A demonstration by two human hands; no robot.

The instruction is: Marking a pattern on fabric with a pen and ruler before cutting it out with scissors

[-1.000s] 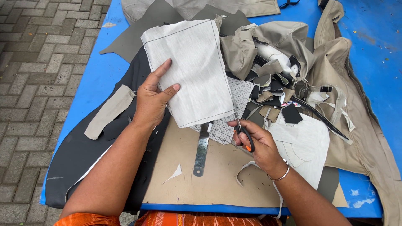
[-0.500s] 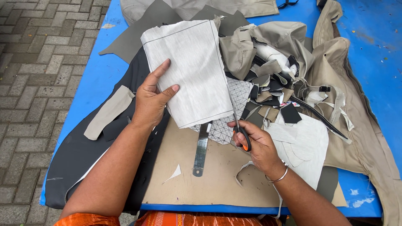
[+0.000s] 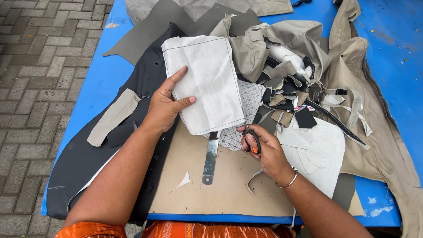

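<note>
My left hand [image 3: 165, 105] holds up a white rectangular fabric piece [image 3: 207, 79] with a thin drawn outline, thumb on its front. My right hand [image 3: 262, 147] grips orange-handled scissors [image 3: 248, 132], whose blades run up along the piece's right edge. Behind the white piece lies a white fabric with a diamond grid pattern [image 3: 251, 101]. A metal ruler [image 3: 211, 156] lies on a tan cardboard sheet [image 3: 220, 185] just below the held fabric.
The blue table [image 3: 97, 88] carries a dark grey fabric panel [image 3: 88, 154], a beige strip [image 3: 113, 117], a heap of beige and black scraps [image 3: 291, 83], a khaki garment [image 3: 379, 145] and white cut pieces [image 3: 317, 154]. Brick paving [image 3: 35, 66] lies left of the table.
The scissors have crept a little upward along the white piece's right edge. My left hand keeps the piece in nearly the same place.
</note>
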